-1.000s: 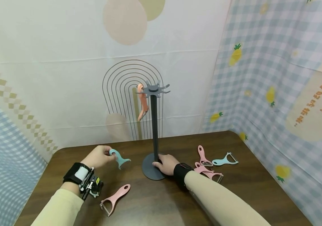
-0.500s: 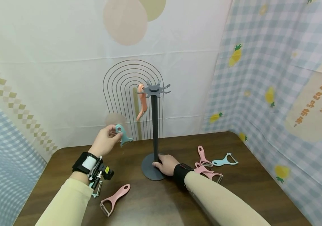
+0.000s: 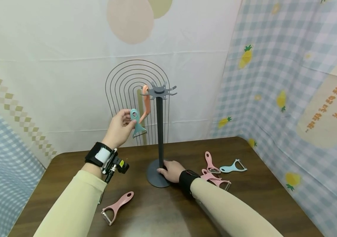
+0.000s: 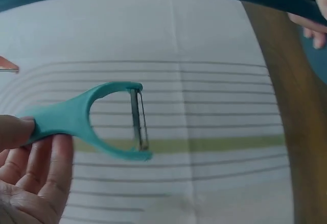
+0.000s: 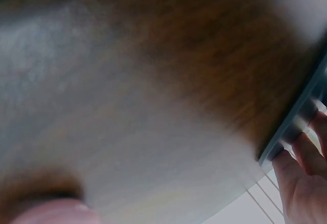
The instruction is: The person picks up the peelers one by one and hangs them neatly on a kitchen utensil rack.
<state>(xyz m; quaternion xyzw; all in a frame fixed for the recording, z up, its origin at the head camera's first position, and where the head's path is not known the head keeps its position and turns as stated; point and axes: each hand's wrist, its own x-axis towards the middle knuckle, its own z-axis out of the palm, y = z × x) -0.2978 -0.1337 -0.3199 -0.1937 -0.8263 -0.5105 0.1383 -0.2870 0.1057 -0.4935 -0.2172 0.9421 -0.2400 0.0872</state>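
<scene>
My left hand point(image 3: 120, 130) pinches a turquoise Y-shaped peeler point(image 3: 138, 127) by its handle, thumb on one side and fingers on the other. The peeler hangs in the air left of a dark grey hook stand point(image 3: 159, 131), blade end down. In the left wrist view the peeler's blade point(image 4: 137, 119) is free of the fingers. An orange peeler point(image 3: 147, 104) hangs from a left hook of the stand's top point(image 3: 158, 91). Low on the stand, my right hand point(image 3: 172, 171) grips the post just above the round base point(image 3: 156, 180); some of its fingers are hidden behind the post.
Several pink peelers point(image 3: 209, 161) and a light blue peeler point(image 3: 229, 168) lie on the right of the brown table point(image 3: 144, 227). Another pink peeler point(image 3: 120, 204) lies front left. Something thin and metallic pokes out beside the left forearm. A patterned cloth point(image 3: 67, 82) hangs behind.
My left hand has lifted the turquoise peeler from just over the table, up and rightward toward the stand's top. My right hand has stayed on the post.
</scene>
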